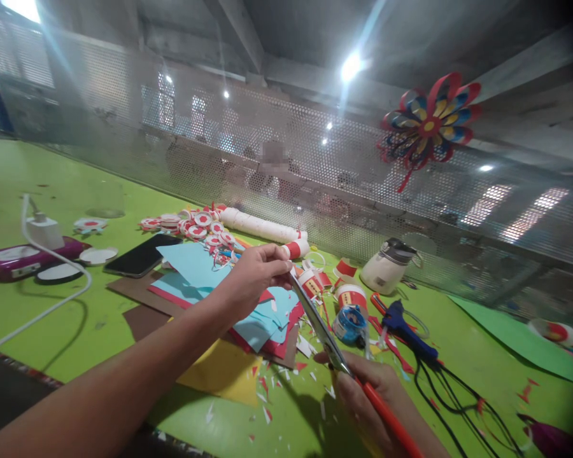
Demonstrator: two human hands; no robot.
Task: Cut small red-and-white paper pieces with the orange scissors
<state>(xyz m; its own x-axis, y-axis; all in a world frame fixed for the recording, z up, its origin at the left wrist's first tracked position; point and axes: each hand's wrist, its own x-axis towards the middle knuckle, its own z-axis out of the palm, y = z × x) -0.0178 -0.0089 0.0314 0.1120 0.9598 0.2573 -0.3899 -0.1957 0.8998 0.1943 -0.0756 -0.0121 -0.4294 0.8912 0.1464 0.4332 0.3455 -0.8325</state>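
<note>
Raised over the middle of the table, my left hand [255,280] is closed in a pinch at the tip of the scissors; what lies between its fingertips is too small to make out. My right hand [370,401] grips the scissors [322,327], with long silver blades and red handles, pointing up and away to the left. Just behind my left fingertips lies a red-and-white paper cup [297,249]. Beneath my left hand are light blue paper sheets [191,267] on red and brown ones. Paper scraps [267,413] litter the table near the blades.
Small red-and-white paper discs [203,219] are piled beside a long white roll [262,224]. A blue glue gun [410,331], blue tape [349,324] and white jug [386,267] stand to the right. A phone [141,254] and cable [71,299] lie left. Perforated metal screen [195,146] behind.
</note>
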